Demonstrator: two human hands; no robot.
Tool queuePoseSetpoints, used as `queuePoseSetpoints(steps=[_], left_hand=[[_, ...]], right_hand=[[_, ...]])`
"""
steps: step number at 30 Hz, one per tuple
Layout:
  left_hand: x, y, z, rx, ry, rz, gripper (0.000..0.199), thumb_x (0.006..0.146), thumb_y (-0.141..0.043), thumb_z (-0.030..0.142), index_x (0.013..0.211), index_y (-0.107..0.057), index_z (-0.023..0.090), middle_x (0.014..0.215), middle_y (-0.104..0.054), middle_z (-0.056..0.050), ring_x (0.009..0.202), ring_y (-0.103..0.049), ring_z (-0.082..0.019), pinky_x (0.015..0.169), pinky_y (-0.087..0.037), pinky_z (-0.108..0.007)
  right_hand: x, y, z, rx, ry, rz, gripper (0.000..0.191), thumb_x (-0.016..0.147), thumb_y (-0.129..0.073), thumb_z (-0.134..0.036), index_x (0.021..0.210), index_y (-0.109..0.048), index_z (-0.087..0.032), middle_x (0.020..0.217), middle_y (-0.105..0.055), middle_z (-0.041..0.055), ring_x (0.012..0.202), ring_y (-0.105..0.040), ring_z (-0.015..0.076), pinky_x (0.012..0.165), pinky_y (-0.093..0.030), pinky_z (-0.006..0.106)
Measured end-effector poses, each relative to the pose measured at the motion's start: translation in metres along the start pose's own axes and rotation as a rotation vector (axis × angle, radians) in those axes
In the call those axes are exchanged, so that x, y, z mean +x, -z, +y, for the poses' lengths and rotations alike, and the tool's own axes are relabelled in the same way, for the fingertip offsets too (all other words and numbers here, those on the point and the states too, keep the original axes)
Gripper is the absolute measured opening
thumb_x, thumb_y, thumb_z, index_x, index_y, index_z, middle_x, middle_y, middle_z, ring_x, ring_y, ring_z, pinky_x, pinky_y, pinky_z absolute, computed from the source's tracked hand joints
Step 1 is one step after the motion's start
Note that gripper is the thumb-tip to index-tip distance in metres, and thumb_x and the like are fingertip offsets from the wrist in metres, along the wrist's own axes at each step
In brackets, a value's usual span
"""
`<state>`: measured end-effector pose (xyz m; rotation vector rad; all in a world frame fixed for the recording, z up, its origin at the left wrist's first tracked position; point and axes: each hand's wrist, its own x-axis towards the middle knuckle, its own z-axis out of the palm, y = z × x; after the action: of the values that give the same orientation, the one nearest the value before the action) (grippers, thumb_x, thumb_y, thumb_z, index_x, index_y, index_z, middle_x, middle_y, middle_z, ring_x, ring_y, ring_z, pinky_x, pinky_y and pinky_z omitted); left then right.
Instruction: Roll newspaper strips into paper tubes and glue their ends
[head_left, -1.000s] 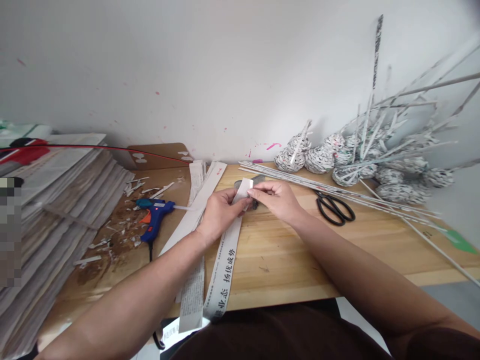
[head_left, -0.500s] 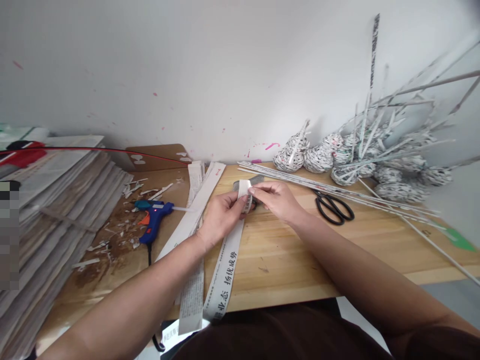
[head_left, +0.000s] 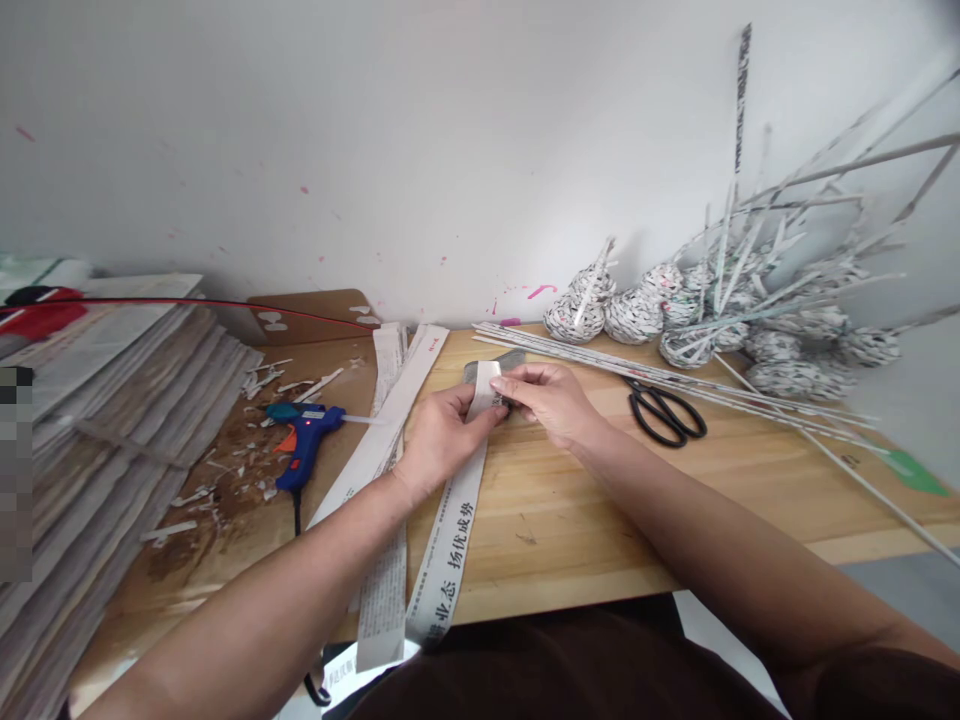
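A long newspaper strip [head_left: 454, 545] printed with large black characters runs from between my hands down over the table's front edge. My left hand [head_left: 442, 430] pinches the strip near its far end, thumb on top. My right hand [head_left: 546, 400] grips the strip's far end from the other side with thumb and forefinger. Part of a grey object [head_left: 513, 358] shows just behind the fingers; most of it is hidden. More newspaper strips [head_left: 409, 385] lie overlapped to the left of my left hand.
On the left lie a blue glue gun [head_left: 309, 440], paper scraps and a tall newspaper stack [head_left: 150, 400]. To the right are black scissors [head_left: 666, 415] and thin rolled paper sticks [head_left: 570, 350]. Woven paper gourds [head_left: 581, 305] stand along the wall, with long sticks jutting up and right.
The strip's end has shifted slightly between my fingers, and my left thumb has slid a little to the right. The view has moved very slightly; everything else stays put.
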<state>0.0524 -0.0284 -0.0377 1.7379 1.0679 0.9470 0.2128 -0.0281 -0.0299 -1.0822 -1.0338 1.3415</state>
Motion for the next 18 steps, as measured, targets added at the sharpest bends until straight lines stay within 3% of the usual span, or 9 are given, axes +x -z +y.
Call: queuePoseSetpoints(steps=[7,11,18], left_hand=[[0.0011,-0.0011,-0.0073,-0.025,-0.005,0.020,0.025,0.072,-0.071,0.042,0.076,-0.070,0.018,0.061,-0.061,0.000,0.055,-0.054,-0.014,0.046,-0.036,-0.024],[0.0012,-0.0026,-0.0071,-0.094,-0.005,0.064,0.026,0.070,-0.074,0.041,0.080,-0.070,0.017,0.065,-0.064,-0.001,0.059,-0.056,-0.015,0.049,-0.042,-0.024],[-0.0001,-0.0029,0.0009,-0.190,0.080,0.013,0.026,0.077,-0.066,0.042,0.077,-0.070,0.016,0.071,-0.066,-0.003,0.062,-0.059,-0.015,0.050,-0.050,-0.024]], right_hand=[[-0.0030,-0.0020,0.0030,0.007,-0.016,-0.042,0.029,0.059,-0.083,-0.034,0.064,-0.062,-0.015,0.055,-0.057,-0.0028,0.046,-0.044,0.0055,0.040,-0.028,0.020],[-0.0058,-0.0054,0.0016,0.006,-0.002,-0.049,0.034,0.058,-0.084,-0.037,0.063,-0.058,-0.016,0.052,-0.059,-0.0016,0.046,-0.047,0.0072,0.042,-0.033,0.021],[-0.0079,-0.0071,0.0009,-0.025,0.021,-0.054,0.034,0.059,-0.084,-0.036,0.064,-0.057,-0.016,0.057,-0.060,-0.0019,0.052,-0.051,0.0081,0.047,-0.039,0.022]])
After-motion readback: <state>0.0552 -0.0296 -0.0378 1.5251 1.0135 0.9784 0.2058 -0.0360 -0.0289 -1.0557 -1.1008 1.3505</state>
